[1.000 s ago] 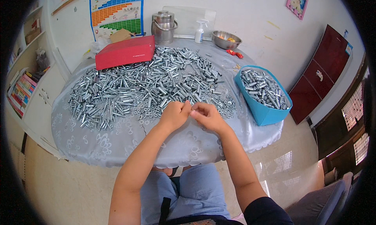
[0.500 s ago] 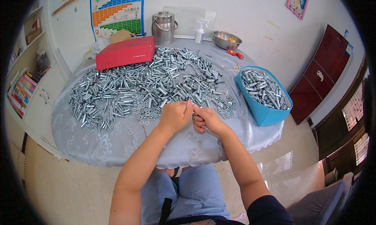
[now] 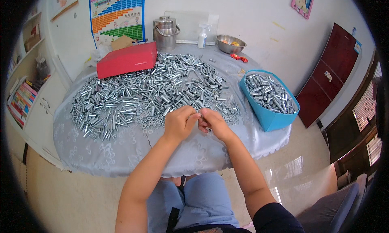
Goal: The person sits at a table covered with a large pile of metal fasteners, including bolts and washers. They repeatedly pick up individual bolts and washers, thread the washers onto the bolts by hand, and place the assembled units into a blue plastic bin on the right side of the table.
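Left hand: the left hand (image 3: 179, 122) is being held curled just above the near edge of the table, its fingertips pressed against those of the right hand.
Right hand: the right hand (image 3: 215, 123) is being held at 3 o'clock of the left hand, touching it, fingers bent inward.
Held piece: a small silvery metal part (image 3: 201, 116) is being pinched between the fingertips of both hands; its exact shape cannot be told, as most of it is being hidden by the fingers.
Pile: a wide heap of shiny steel sleeves and bolts (image 3: 150, 93) is being spread over the table at 12 o'clock of the hands, with small washers lying along its near fringe just beside the hands.
Table: a round table covered with a pale grey patterned cloth (image 3: 121, 154) is carrying everything.
Blue tub: a blue plastic tub (image 3: 271, 118) filled with the same metal parts is being kept at 2 o'clock of the hands, well apart from them.
Red box: a flat red cardboard box (image 3: 126, 59) is lying at 11 o'clock, at the far edge of the heap.
Far side: a steel lidded pot (image 3: 165, 28) and a steel bowl (image 3: 229, 43) are standing near the wall at 12 o'clock.
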The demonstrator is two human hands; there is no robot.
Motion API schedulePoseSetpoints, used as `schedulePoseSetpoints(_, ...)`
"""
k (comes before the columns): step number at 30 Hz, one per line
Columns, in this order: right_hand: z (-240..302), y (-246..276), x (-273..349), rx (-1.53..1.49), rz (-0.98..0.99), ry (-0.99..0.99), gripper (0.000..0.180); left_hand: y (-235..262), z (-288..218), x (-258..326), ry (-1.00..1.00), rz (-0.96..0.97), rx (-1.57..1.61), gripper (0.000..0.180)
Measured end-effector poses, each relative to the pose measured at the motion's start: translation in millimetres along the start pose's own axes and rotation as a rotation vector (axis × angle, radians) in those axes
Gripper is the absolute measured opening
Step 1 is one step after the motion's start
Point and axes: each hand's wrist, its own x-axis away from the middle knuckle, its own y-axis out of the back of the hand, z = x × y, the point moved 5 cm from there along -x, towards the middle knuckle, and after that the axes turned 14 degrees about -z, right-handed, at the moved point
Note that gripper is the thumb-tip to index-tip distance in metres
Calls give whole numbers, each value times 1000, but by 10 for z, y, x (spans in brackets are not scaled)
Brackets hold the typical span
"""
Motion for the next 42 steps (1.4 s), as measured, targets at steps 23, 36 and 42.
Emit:
schedulePoseSetpoints(23,303,954,-155,-801,-207,140,25,160,431,-53,536,-141,87,40)
schedulePoseSetpoints(36,349,799,-483,861,-576,676,16,-73,131,33,84,157,-232,32)
schedulePoseSetpoints(42,271,920,-456,1119,-451,535,18,-346,-111,195,-103,273,-254,38)
